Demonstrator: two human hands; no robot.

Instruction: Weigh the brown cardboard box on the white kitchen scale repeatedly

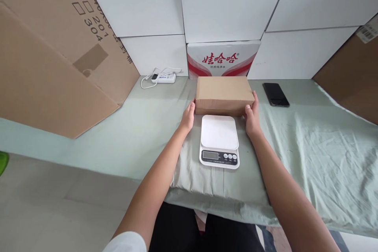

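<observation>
two hands clasp the brown cardboard box (223, 94) by its ends, left hand (188, 117) and right hand (252, 120), behind the white kitchen scale (219, 140) on the green-sheeted bed (310, 153).

brown cardboard box (223, 93) | closed, seemingly flat | behind white scale (219, 140)
</observation>
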